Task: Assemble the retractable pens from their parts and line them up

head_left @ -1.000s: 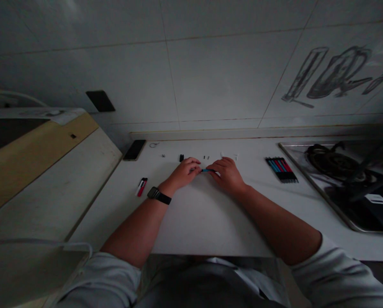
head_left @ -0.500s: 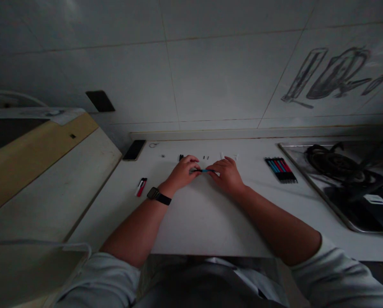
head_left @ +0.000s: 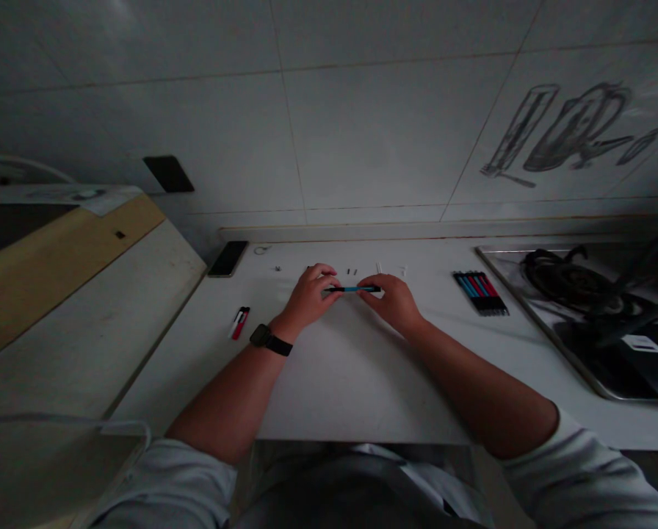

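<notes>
A blue and black pen (head_left: 349,289) lies level between my two hands, just above the white counter. My left hand (head_left: 311,292) pinches its left end, with a dark watch on that wrist. Around its right part are the closed fingers of my right hand (head_left: 391,297), and the black end shows past the fingertips. Beyond the hands lie two small dark pieces (head_left: 352,272), thin white sticks (head_left: 379,269) and a small clear-white piece (head_left: 404,271). Farther left sits a tiny metallic part (head_left: 277,269).
Several blue and red pens (head_left: 480,292) lie in a row on the right, beside a gas stove (head_left: 576,308). At left are a red and a white pen (head_left: 240,323), a phone (head_left: 228,258) and a ring-shaped item (head_left: 261,250). A tiled wall (head_left: 362,132) closes off the back.
The pen is now more level, and more of its blue barrel and black right end show. My right fingers have shifted slightly along it. The view has moved a little.
</notes>
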### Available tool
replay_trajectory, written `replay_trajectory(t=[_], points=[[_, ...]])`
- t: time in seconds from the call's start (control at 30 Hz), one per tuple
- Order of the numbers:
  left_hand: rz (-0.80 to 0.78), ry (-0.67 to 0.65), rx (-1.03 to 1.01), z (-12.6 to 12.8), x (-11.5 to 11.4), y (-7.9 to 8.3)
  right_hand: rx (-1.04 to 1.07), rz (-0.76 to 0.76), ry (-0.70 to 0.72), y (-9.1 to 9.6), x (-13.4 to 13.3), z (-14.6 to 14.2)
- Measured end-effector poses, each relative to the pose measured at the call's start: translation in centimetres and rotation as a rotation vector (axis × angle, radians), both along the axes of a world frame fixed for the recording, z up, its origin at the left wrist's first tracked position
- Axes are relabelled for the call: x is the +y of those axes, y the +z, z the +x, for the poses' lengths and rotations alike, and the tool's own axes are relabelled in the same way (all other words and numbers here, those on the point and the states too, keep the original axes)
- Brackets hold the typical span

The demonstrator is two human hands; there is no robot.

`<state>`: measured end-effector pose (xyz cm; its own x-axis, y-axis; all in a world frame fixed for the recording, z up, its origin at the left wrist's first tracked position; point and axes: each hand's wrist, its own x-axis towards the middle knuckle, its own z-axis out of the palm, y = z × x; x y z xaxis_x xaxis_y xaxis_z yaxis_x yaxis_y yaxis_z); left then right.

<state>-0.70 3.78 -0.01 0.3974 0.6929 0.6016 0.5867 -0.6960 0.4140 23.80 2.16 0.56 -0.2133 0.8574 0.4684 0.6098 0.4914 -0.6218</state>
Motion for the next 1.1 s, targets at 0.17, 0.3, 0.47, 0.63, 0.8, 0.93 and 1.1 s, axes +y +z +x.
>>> replay_trajectory(t=[0.17,0.3,0.47,0.63,0.8,0.93,1.1], points=[[0.011,-0.01,-0.147,0.2,-0.2,0.4,0.576,-0.339,0.043,0.4,0.6,0.5],[-0.008,-0.047,-0.147,0.5,-0.4,0.4,0.859,-0.566,0.141,0.4,0.1,-0.5],[-0.069,-0.123,-0.102,0.6,-0.4,0.1,0.94,-0.566,0.157,0.9,-0.6,-1.2],[-0.134,-0.168,-0.085,0.2,-0.3,-0.2,1.003,-0.594,0.109,1.7,0.1,0.5],[-0.149,-0.136,-0.06,-0.1,-0.2,-0.3,0.997,-0.59,0.01,2.8,1.3,3.3],[-0.167,-0.112,-0.04,-0.1,-0.4,-0.3,0.914,-0.399,-0.068,4.4,2.3,6.9],[-0.178,-0.118,-0.03,-0.1,-0.3,-0.5,0.732,-0.224,-0.29,5.2,3.6,12.1]])
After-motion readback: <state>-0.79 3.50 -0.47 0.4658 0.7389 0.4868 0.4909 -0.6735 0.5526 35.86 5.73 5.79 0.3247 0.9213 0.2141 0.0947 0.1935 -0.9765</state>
